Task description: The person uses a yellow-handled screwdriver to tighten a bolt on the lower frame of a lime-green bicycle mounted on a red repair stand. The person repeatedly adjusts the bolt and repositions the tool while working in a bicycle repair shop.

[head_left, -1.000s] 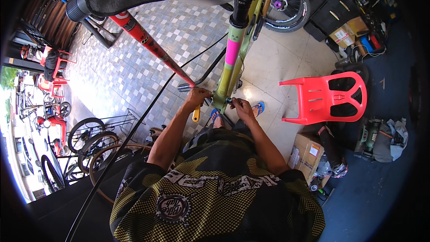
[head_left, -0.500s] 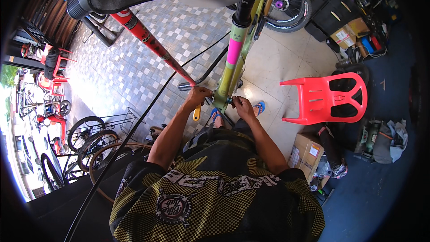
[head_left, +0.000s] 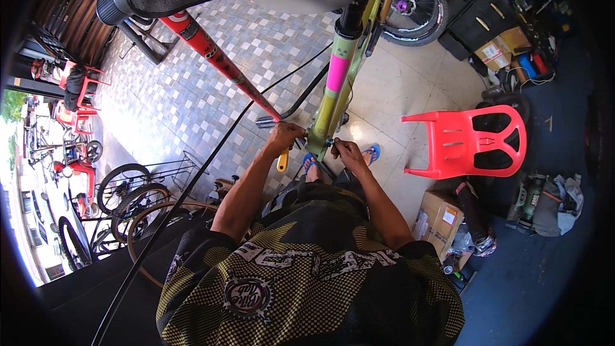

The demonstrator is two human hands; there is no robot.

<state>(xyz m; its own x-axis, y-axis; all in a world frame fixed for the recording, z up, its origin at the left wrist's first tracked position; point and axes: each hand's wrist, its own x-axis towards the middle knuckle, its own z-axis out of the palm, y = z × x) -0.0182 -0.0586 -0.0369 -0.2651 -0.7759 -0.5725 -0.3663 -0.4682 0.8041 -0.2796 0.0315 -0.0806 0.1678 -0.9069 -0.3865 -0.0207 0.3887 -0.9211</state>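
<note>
A yellow-green bike frame [head_left: 334, 99] with a pink band stands upright in front of me, its lower end between my two hands. My left hand [head_left: 284, 137] is closed, fingertips pressed together at the left side of that lower end. What it pinches is hidden. Just below that hand a yellow, bar-shaped piece [head_left: 282, 161] shows; whether the hand holds it I cannot tell. On the opposite side my right hand [head_left: 348, 154] is closed in a pinch beside a small teal part [head_left: 330, 143] on the frame. Its fingers hide what they grip.
A red pole [head_left: 214, 54] slants down to the left of the frame, and a dark cable [head_left: 221, 147] crosses diagonally. To the right lies a red plastic chair [head_left: 471, 143], with a cardboard box [head_left: 441, 221] nearer me. Several bike wheels [head_left: 142, 202] stand at the left.
Both hands keep their places at the lower end of the frame. The whole view has shifted very slightly.
</note>
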